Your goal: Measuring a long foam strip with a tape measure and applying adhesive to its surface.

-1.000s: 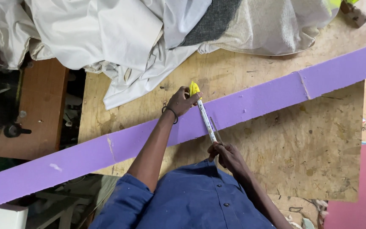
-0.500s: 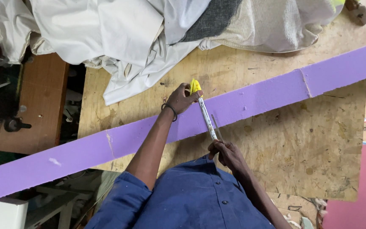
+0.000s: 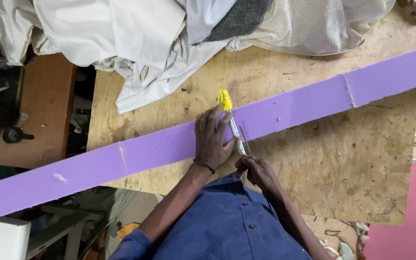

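The left hand (image 3: 213, 139) lies flat, fingers spread, pressing a tape measure (image 3: 232, 123) with a yellow end across the long purple foam strip (image 3: 290, 108), which runs slantwise over the plywood table (image 3: 343, 159). The right hand (image 3: 256, 171), at the strip's near edge, pinches a thin blade (image 3: 246, 144) between clenched fingers. Pale cloth (image 3: 145, 43) is heaped behind
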